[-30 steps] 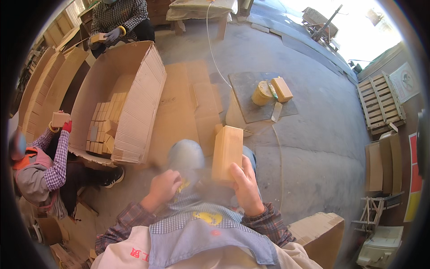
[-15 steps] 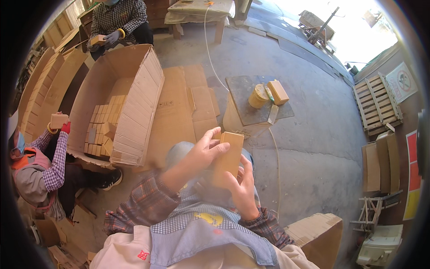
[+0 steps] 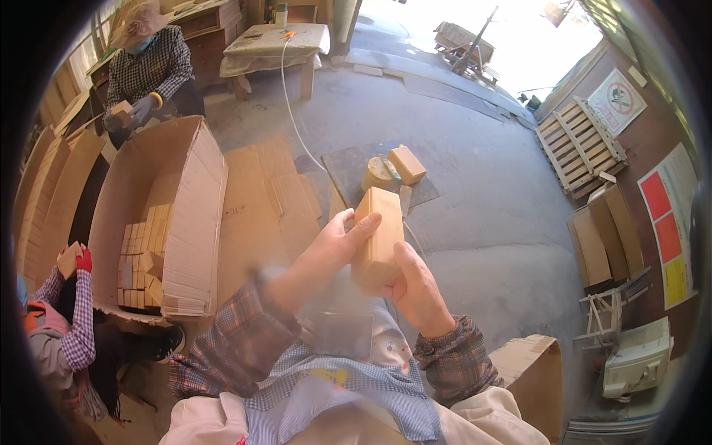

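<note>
First, far left: a seated co-worker (image 3: 55, 337) holds up a small wood piece (image 3: 69, 259); red shows at the fingers. Beyond, a second co-worker (image 3: 152, 63) in a brimmed hat has another piece (image 3: 122, 111) in gloved hands. Next, a tall carton (image 3: 196, 230), part-filled with blocks (image 3: 144, 237), mostly in rows, a few askew on top. Flattened cardboard (image 3: 252, 193) lies beside it.

Centre: the left hand (image 3: 334, 241) is closed on the left side of a pale wooden block (image 3: 382, 230), thumb laid over it, rear fingers largely hidden. The block is raised before the lap, its far end tipped up; the near end is blurred. The right hand (image 3: 420, 285) is closed round the near right part, thumb along the side, fingers partly concealed. Neither grip shows slack. Past the block, a low stand (image 3: 347, 170) bears a tin (image 3: 378, 174) and another block (image 3: 408, 165). Far right, a slatted pallet (image 3: 582, 144) leans at the wall.

Step, as judged: steadying one block two-handed. Any regrip calls for one hand keeping hold while the other shifts.

Change against half a second ago: carton, stand and pallet sit further left in view, so the head has probably turned right; the held block appears higher. Both hands remain on it. The far-left piece, then level, is tilted.
</note>
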`<state>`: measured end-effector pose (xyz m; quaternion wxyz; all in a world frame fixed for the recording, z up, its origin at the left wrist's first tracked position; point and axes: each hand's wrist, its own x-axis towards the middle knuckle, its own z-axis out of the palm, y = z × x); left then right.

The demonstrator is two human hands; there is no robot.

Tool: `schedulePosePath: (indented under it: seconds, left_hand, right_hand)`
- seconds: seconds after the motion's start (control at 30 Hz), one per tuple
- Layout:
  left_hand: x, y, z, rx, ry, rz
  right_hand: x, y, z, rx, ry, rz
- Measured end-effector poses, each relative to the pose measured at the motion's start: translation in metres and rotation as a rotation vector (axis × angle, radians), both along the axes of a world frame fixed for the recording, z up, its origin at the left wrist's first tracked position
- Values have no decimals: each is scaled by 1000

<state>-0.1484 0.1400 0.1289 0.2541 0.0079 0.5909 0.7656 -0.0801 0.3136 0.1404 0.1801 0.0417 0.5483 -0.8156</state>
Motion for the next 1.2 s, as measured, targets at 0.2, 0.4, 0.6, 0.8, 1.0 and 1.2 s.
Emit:
schedulePosePath:
  seconds: [0.2, 0.4, 0.6, 0.8, 1.0, 1.2]
  left_hand:
    - [-11, 21, 39, 175, 89, -46]
    - [-7, 23, 46, 157, 122, -65]
    - [-5, 21, 37, 186, 118, -69]
    - [-6, 17, 31, 239, 100, -125]
    - [-3, 18, 27, 234, 75, -117]
    - [-2, 15, 22, 239, 83, -128]
  right_hand:
    - [-12, 9, 30, -1, 112, -77]
    - [-5, 9, 31, -25, 146, -114]
    - [1, 9, 29, -1, 170, -97]
    - [4, 9, 26, -10, 159, -80]
    - [8, 11, 23, -25, 134, -69]
    - [8, 9, 16, -39, 136, -66]
